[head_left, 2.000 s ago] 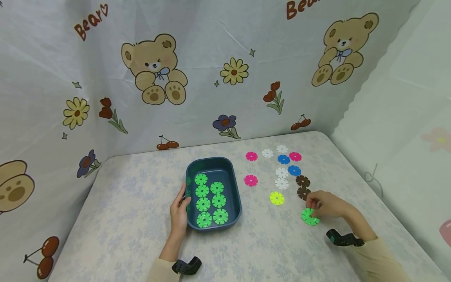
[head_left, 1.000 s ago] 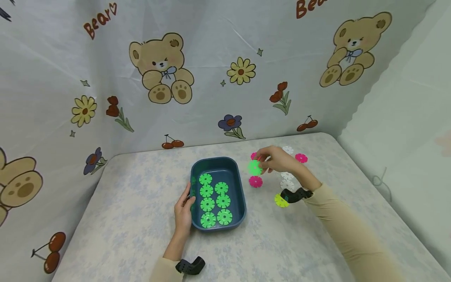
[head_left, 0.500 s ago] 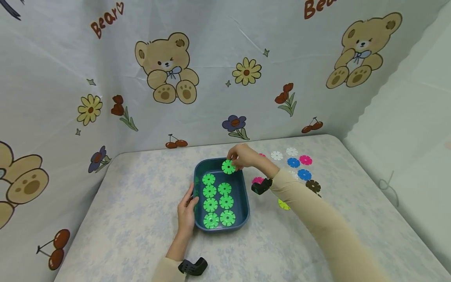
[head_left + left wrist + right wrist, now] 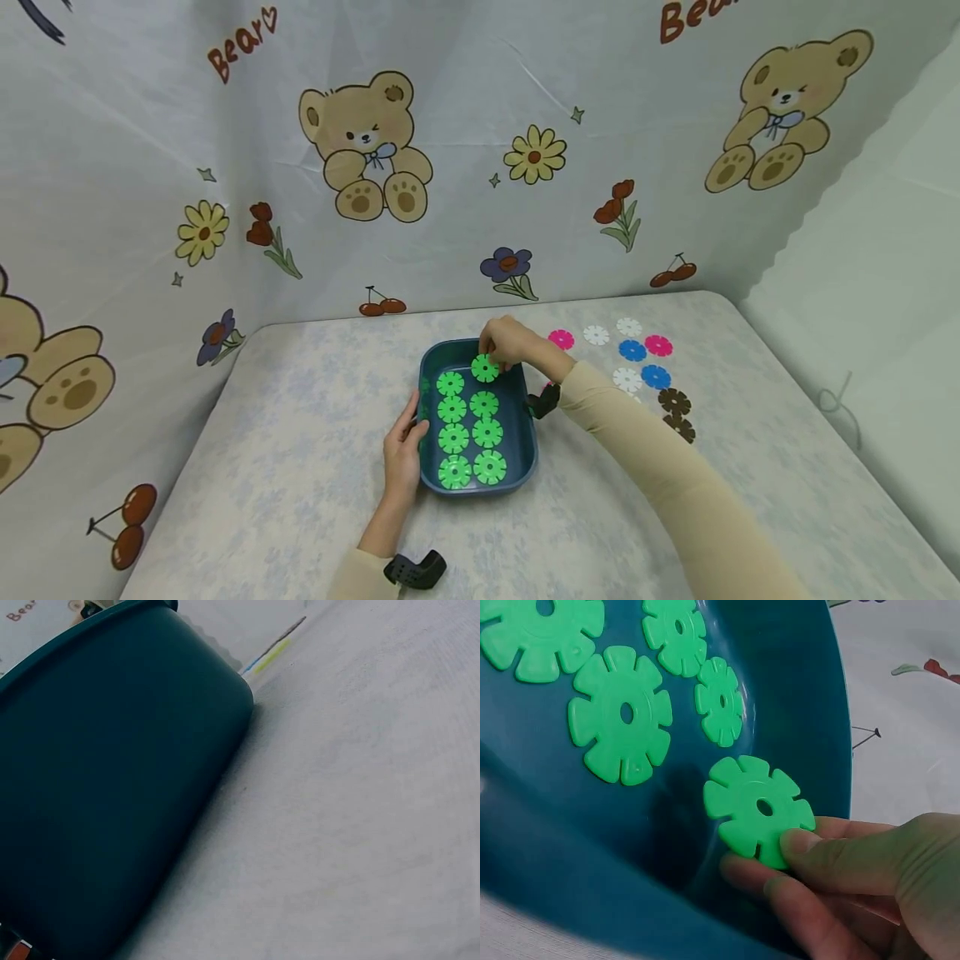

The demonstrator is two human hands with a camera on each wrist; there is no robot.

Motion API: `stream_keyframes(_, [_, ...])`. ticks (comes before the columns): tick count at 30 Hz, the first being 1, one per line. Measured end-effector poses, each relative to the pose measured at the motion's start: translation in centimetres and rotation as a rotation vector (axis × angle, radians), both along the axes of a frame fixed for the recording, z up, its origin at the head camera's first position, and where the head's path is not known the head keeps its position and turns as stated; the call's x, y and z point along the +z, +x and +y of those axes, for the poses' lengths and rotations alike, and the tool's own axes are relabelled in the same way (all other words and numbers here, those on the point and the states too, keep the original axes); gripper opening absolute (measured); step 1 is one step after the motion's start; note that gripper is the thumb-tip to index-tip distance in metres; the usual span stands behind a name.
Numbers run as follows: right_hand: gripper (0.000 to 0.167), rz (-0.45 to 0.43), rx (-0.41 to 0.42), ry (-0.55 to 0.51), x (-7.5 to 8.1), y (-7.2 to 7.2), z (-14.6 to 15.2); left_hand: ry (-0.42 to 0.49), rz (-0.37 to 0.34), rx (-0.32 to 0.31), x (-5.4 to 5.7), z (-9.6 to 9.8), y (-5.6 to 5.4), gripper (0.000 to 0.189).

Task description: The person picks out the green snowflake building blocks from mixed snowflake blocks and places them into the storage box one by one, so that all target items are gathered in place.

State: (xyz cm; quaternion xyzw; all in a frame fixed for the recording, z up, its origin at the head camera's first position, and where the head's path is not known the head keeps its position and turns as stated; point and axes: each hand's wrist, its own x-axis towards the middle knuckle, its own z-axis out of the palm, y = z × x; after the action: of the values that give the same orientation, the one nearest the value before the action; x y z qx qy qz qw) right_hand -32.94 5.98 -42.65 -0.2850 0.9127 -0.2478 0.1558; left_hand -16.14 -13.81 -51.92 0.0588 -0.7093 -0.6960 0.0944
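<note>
A dark blue rectangular tray (image 4: 519, 442) stands on the table with several green notched plastic discs (image 4: 453, 438) lying flat in two columns. My left hand (image 4: 402, 457) holds the tray's left wall, thumb at the rim. My right hand (image 4: 513, 342) pinches another green notched disc (image 4: 739, 802) by its edge between thumb and fingers. In the right wrist view this disc is slightly tilted, over the tray floor, with a shadow beneath. In the head view it is at the top of the right column. The left wrist view shows only the tray's outer wall (image 4: 112, 772).
To the tray's right lie loose notched discs: pink (image 4: 561, 339), white (image 4: 596, 335), blue (image 4: 656, 377) and brown (image 4: 674, 402). The right sleeve (image 4: 645, 450) covers part of that area. A yellow disc (image 4: 271, 656) shows edge-on in the left wrist view. A bear-print cloth (image 4: 465, 167) hangs behind the table.
My right hand has picked up a green disc at the far right, carried it left over the loose discs and lowered it into the tray's far end. The left hand has kept its hold.
</note>
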Motion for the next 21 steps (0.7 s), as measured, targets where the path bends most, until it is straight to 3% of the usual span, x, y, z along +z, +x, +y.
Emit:
stream_keyframes(9, [0.015,0.043,0.068,0.109,-0.2,0.1,-0.9,0.002,0.0,-0.007,-0.2,0.0,0.1,0.048])
stream_keyframes(21, [0.006,0.211,0.095,0.308,-1.3,0.3,-2.4,0.0,0.005,-0.002,-0.1,-0.2,0.1,0.048])
